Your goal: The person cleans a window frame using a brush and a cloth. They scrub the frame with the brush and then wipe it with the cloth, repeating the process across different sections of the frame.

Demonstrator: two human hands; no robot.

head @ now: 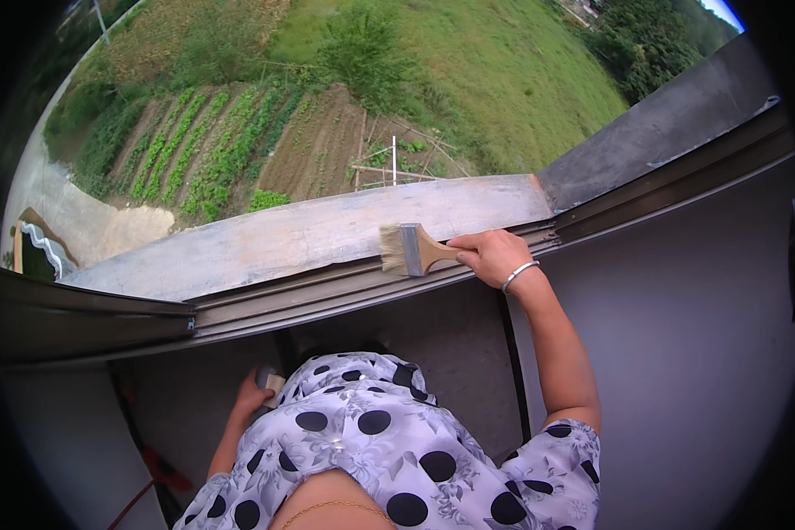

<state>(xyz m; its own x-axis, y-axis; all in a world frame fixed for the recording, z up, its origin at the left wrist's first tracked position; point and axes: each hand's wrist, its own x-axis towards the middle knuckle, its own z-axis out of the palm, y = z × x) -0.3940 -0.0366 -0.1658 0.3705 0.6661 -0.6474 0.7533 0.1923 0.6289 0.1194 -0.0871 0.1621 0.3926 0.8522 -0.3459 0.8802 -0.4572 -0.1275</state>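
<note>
My right hand (497, 257) grips the wooden handle of a wide flat paintbrush (424, 249) with a metal ferrule. Its pale bristles point left, over the metal window track (291, 291) and the inner edge of the concrete sill (318, 228). Whether the bristle tips touch the track I cannot tell. Low beside my body, my left hand (254, 392) is closed around a small pale block-like object (273, 389); part of it is hidden by my fingers and shirt, and its kind is unclear.
Window frame sections stand at the left (93, 324) and right (676, 179) of the opening. Outside, well below, lie vegetable rows (192, 146), grass and a concrete path (106, 218). A red object (165, 469) with a cord is on the floor at lower left.
</note>
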